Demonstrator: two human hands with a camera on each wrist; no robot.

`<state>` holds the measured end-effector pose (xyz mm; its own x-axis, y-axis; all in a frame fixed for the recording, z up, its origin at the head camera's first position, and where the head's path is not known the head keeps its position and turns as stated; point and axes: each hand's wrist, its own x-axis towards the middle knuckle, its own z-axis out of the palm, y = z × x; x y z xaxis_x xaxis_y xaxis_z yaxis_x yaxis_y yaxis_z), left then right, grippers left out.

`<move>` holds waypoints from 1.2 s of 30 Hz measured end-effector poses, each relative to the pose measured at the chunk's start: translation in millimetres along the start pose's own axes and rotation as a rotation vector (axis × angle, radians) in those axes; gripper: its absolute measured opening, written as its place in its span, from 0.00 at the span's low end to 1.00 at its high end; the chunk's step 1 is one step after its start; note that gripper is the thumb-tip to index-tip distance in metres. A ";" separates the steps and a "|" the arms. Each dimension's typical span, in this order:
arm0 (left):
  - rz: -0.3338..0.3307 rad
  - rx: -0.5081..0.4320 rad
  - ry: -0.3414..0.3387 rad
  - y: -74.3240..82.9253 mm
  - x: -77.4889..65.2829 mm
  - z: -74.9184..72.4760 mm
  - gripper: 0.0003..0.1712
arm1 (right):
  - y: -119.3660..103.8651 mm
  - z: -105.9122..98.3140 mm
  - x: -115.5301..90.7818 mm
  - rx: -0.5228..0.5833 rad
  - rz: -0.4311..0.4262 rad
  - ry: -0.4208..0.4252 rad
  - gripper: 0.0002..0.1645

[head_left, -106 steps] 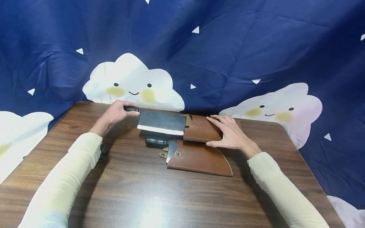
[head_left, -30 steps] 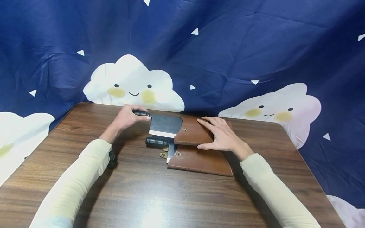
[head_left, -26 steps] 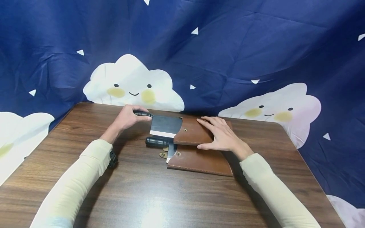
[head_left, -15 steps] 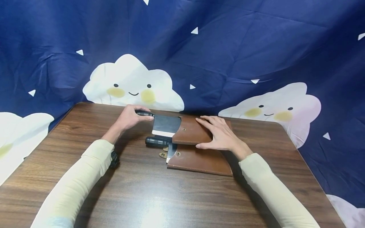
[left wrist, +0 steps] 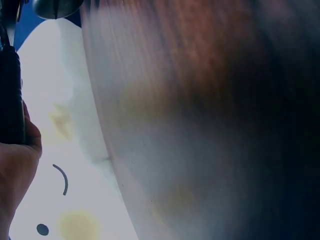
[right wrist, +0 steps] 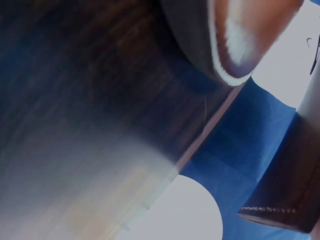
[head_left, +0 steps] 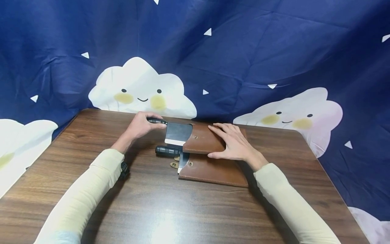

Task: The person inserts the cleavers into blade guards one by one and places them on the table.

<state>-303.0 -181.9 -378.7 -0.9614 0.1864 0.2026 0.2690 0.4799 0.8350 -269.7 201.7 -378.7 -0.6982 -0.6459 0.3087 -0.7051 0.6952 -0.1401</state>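
My left hand (head_left: 140, 125) grips the black handle of a cleaver (head_left: 177, 133) between thumb and fingers; the left wrist view shows that handle (left wrist: 11, 95) up close. The cleaver's dark blade with its bright edge is partly inside a brown leather sheath (head_left: 202, 140), its far end hidden by the leather. Across this sheath my right hand (head_left: 234, 142) holds on, fingers at the far side and thumb at the near edge. Just in front lies a second sheath (head_left: 213, 171) with another cleaver in it, whose black handle (head_left: 167, 150) sticks out left.
A small strap with a brass snap (head_left: 174, 165) pokes out beside the second cleaver's handle. The wooden table (head_left: 158, 210) ends at the back against a blue curtain (head_left: 231, 61) printed with white clouds.
The cleaver has moved right with my left hand, from outside the sheath mouth to well inside. My right hand and the sheath have shifted slightly left. The second cleaver stays put.
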 end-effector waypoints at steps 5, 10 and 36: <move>-0.006 -0.014 -0.003 -0.9 0.4 1.3 0.27 | -0.9 0.2 0.4 -0.004 0.011 -0.004 0.64; -0.004 -0.019 -0.001 -1.6 0.2 2.8 0.26 | -3.3 2.0 2.1 -0.005 0.006 -0.003 0.64; 0.012 -0.041 0.004 12.4 2.9 14.6 0.25 | -9.8 -1.5 9.4 0.012 0.008 -0.012 0.62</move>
<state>-301.6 -162.8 -375.2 -0.9584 0.1884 0.2145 0.2778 0.4417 0.8531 -269.2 189.2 -373.0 -0.7050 -0.6443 0.2963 -0.7011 0.6963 -0.1541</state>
